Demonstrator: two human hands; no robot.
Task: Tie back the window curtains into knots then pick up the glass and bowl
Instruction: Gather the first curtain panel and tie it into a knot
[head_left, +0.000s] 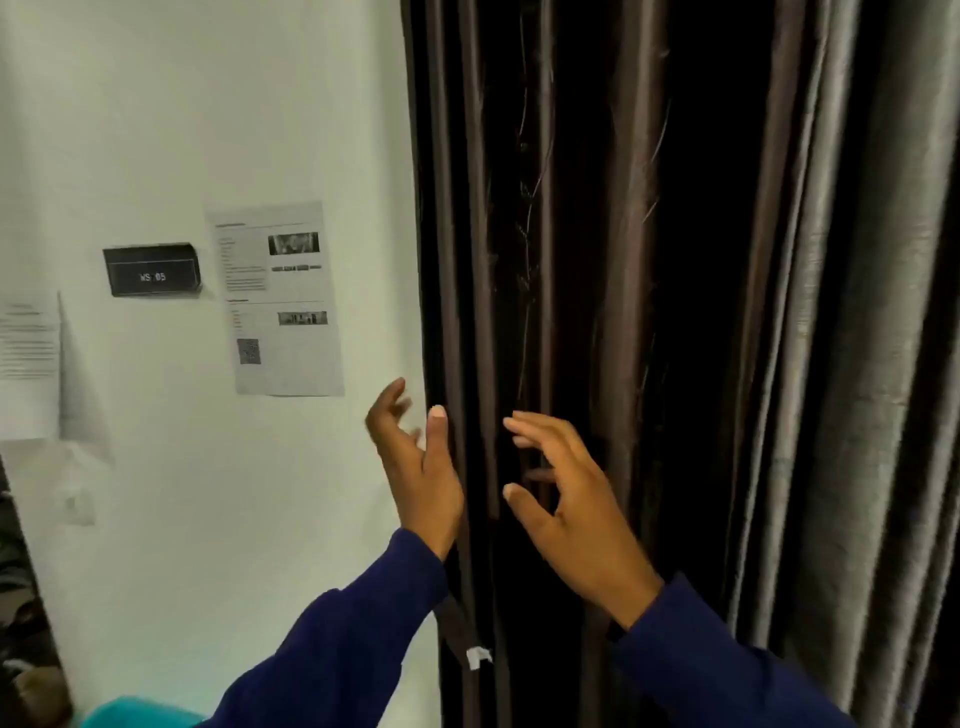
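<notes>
Head: both hands (421, 467) raised, fingers spread.

Small black rectangular wall sign (151, 270) reading "WS 05", printed white paper sheet (280, 301) beside it, text illegible

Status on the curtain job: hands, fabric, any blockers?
Left hand open at the curtain's wall-side edge, right hand open before the folds, neither gripping. Curtain hangs straight, no knot. Glass and bowl not in view. Nothing in the way.
</notes>
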